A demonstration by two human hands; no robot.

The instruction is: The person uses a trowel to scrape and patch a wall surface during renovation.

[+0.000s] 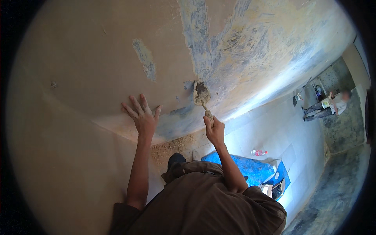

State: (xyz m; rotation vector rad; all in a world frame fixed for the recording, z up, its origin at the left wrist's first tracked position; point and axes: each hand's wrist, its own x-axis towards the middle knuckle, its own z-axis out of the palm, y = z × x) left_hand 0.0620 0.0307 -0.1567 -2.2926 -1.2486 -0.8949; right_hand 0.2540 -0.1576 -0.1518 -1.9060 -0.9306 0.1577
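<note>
My left hand [144,120] lies against the wall [98,70] with its fingers spread, holding nothing. In my right hand [215,132] is a trowel [202,94], gripped by its handle, its blade pointing up along the wall. The blade is crusted with plaster residue and sits at the lower end of a stripped grey-blue strip [199,47]. Left of that strip, a smaller bare patch [145,60] shows in the beige coating. Further right the wall is widely scraped, with blue-grey and yellowish marks.
Crumbled debris [168,150] lies along the wall's foot near my shoe [177,158]. To the right are a blue sheet [250,168], a bottle [259,152] and an open box [277,184] with items in it. A person [333,105] stands at the far right, holding something pale and green.
</note>
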